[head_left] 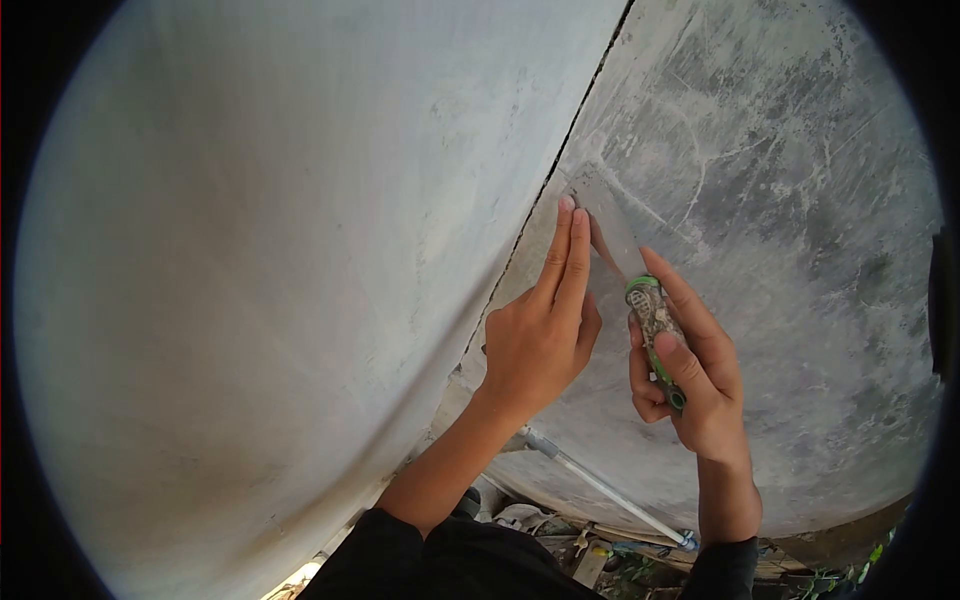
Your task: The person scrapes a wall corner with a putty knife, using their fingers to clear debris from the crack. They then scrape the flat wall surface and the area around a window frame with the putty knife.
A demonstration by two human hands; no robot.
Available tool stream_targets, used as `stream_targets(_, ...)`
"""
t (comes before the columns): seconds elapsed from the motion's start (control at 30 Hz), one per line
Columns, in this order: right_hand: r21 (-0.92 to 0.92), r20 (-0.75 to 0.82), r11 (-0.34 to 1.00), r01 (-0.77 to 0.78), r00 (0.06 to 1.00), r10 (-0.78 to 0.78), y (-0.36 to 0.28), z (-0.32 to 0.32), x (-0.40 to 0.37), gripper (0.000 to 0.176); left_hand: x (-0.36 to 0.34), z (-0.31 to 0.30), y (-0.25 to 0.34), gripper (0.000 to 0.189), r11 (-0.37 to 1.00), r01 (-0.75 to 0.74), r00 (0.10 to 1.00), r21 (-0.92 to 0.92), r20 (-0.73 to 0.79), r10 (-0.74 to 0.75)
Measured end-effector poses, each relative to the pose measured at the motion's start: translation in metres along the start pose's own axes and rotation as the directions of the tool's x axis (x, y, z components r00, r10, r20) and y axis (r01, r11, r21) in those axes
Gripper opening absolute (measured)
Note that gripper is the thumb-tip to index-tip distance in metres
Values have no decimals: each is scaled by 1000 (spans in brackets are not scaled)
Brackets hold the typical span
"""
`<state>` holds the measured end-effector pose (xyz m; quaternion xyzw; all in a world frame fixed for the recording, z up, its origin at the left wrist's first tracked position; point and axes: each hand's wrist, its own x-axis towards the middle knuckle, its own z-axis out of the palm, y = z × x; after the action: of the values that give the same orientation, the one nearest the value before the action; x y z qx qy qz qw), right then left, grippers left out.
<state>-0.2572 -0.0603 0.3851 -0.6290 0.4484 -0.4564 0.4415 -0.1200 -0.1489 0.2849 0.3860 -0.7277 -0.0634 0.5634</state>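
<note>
My right hand is wrapped round the green and grey handle of a putty knife. The knife's metal blade lies against a rough grey wall, its tip close to a dark crack. Beside the blade's left edge, my left hand has two fingers stretched out together, with the tips at the wall near the crack. A pale smear shows on one fingertip. The left thumb is apart from those two fingers, and the remaining fingers are mostly hidden.
A smoother pale wall fills the left side and meets the grey wall along the crack. Below my hands, a pipe slants down to a blue fitting. Debris and green leaves lie at the bottom.
</note>
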Motion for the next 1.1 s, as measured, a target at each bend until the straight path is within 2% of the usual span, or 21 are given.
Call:
stream_targets(0.17,-42,-55,999,18,998,-20,3,10,0,59,0,3,-4,88,999,-22,999,-30,-24,21)
stream_targets(0.27,-116,-16,991,64,998,-66,3,10,-8,58,5,2,2,87,998,-23,999,-58,-44,20)
stream_targets(0.43,-97,-51,991,98,993,-103,8,19,7,59,17,2,-3,87,998,-21,994,-53,-110,15)
stream_targets(0.6,-57,-73,995,84,993,-88,6,21,0,61,12,-6,1,86,998,-39,999,-43,-10,39)
stream_targets(0.8,-56,-86,992,115,989,-119,15,18,1,60,11,-4,6,85,998,-35,999,-57,-21,33)
stream_targets(0.9,-80,-51,987,138,989,-142,17,18,3,60,15,0,3,81,996,9,998,-90,-59,-14)
stream_targets(1.1,-81,-46,985,151,987,-155,19,21,0,60,13,8,0,81,998,-45,989,-44,-146,38)
